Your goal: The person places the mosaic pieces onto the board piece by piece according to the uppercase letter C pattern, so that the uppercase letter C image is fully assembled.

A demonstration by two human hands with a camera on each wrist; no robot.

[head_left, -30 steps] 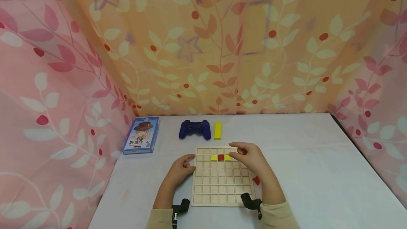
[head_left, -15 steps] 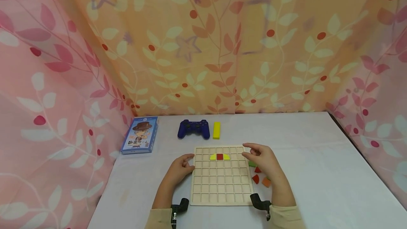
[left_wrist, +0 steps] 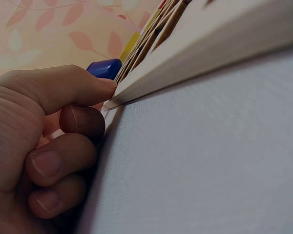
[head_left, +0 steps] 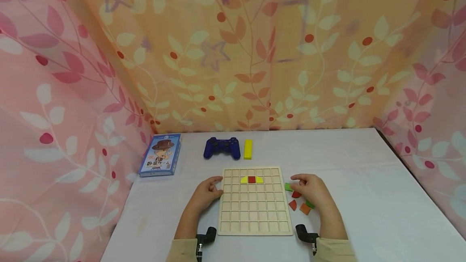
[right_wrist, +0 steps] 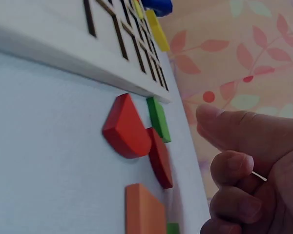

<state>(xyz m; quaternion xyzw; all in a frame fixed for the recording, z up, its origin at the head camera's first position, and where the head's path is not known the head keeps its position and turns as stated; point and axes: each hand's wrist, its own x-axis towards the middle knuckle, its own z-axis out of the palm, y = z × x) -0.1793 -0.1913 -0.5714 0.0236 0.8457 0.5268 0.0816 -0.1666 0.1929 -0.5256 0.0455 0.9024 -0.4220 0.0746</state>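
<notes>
A wooden grid board (head_left: pixel 255 209) lies on the table. In one of its upper rows a red square (head_left: pixel 251 179) sits between two yellow quarter-round pieces (head_left: pixel 244 180). My left hand (head_left: pixel 204 194) holds the board's left edge; the left wrist view shows its lower fingers (left_wrist: pixel 63 158) curled beside that edge. To the right of the board, my right hand (head_left: pixel 313 189) hovers by the loose pieces with nothing in its fingers. Those include a green block (right_wrist: pixel 158 118), two red quarter-round pieces (right_wrist: pixel 126 129), an orange block (head_left: pixel 305 208) and another green piece (head_left: pixel 310 204), partly hidden by the hand.
Behind the board lie a blue game controller (head_left: pixel 222 148) and a yellow bar (head_left: pixel 248 149). A blue card-game box (head_left: pixel 160 155) stands at the table's back left. Patterned curtains (head_left: pixel 255 72) close off the back and both sides.
My right hand has moved from over the board's upper right to the right and nearer me, uncovering the loose pieces. My left hand stays at the board's left edge.
</notes>
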